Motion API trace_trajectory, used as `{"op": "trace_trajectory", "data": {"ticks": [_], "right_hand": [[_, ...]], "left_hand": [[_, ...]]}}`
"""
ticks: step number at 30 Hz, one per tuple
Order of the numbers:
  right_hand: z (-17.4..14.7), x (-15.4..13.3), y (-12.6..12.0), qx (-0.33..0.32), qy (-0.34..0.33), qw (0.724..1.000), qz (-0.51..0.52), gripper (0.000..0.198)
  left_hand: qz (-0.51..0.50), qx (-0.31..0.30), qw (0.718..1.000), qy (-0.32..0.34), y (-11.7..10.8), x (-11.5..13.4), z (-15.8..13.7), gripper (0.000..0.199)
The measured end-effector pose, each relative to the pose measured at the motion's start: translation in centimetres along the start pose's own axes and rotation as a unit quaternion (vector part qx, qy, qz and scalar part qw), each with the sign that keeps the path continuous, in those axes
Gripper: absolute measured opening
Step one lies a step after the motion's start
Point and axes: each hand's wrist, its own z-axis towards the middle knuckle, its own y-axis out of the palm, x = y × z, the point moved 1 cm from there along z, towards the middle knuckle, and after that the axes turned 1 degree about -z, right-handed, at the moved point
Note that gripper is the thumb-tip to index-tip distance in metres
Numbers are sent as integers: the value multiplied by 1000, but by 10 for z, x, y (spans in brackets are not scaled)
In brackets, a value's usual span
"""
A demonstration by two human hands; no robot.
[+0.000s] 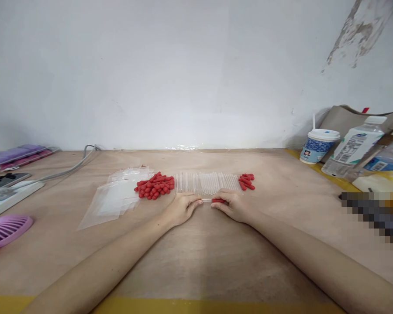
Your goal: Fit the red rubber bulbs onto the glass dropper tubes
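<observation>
Between thumb and fingers, my left hand (185, 207) pinches a thin clear dropper tube (207, 200). My right hand (232, 206) is closed on a red rubber bulb (218, 200) at the tube's right end. Whether the tube sits inside the bulb, I cannot tell. Just beyond both hands lies a row of clear dropper tubes (211, 183), side by side. A large heap of red rubber bulbs (153, 186) is left of that row, and a smaller group of red bulbs (247, 181) is at its right end.
Clear zip bags (113, 200) lie fanned out left of the heap. A pink fan (8, 231), a white power strip (16, 198) and a grey cable (65, 170) are at the left. A paper cup (317, 146) and a plastic bottle (355, 146) stand at the right.
</observation>
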Motion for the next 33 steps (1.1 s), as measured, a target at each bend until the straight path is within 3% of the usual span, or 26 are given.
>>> {"op": "trace_trajectory", "data": {"ticks": [3,6,11,15,18,23,28,33], "right_hand": [[1,3,-1,34,13,998,58,14],[2,1,1,85,93,979,160,17],[7,0,3,189,252,885,343,37],[18,18,-17,261,333,836,349,35],[29,39,-41,232,401,860,214,29],[49,70,-67,178,432,877,110,20],[65,84,-58,63,409,910,18,10],[68,91,-40,6,377,924,-65,11]], "left_hand": [[14,10,1000,9,0,0,1,26],[18,18,1000,12,1,-1,2,25],[-7,46,999,-11,3,-4,0,24],[-31,45,997,-47,5,-10,-1,29],[-27,25,998,-56,6,-13,-1,23],[-15,8,999,-45,5,-13,1,17],[-14,6,999,-39,5,-12,3,16],[-15,5,999,-42,5,-12,3,16]]}}
